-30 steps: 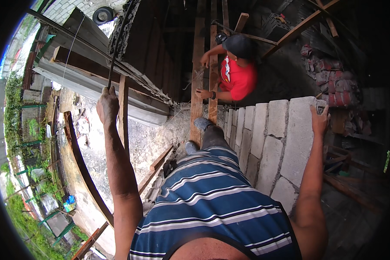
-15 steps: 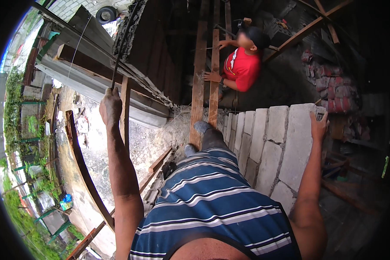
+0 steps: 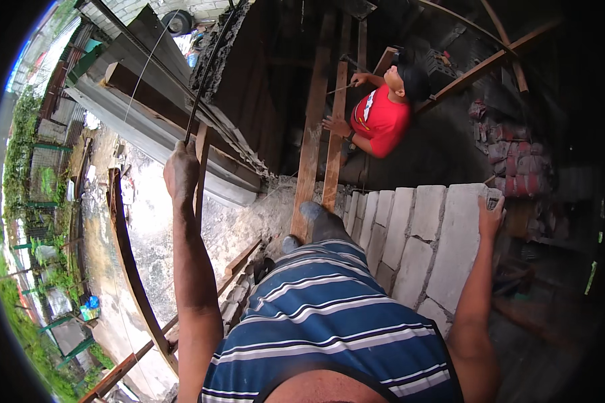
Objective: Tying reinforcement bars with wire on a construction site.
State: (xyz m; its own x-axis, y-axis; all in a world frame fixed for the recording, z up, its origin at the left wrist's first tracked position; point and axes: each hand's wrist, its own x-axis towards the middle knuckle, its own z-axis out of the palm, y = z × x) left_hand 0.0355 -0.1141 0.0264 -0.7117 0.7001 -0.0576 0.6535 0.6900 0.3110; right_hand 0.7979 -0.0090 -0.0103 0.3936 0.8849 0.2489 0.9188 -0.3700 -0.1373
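Observation:
My left hand [image 3: 183,173] is closed around a thin dark rod, which looks like a steel reinforcing bar [image 3: 205,80] and runs up past the rough edge of a concrete piece. On the other side, my right hand [image 3: 491,218] grips the top edge of a concrete block wall [image 3: 440,242], its fingers hooked by a hollow in the end block. My feet, in grey footwear [image 3: 310,210], stand on wooden planks [image 3: 307,174] beside the wall.
Below, a co-worker in a red shirt [image 3: 381,121] has one hand on a plank and the other on a thin rod. Stacked sacks [image 3: 517,158] lie at right. A curved timber [image 3: 129,258] and a corrugated metal sheet [image 3: 222,185] are at left. Wooden beams [image 3: 491,66] cross the upper right.
The view has shifted slightly, so the wall and planks sit lower in it. The co-worker's head has tilted up. Both my hands keep their holds.

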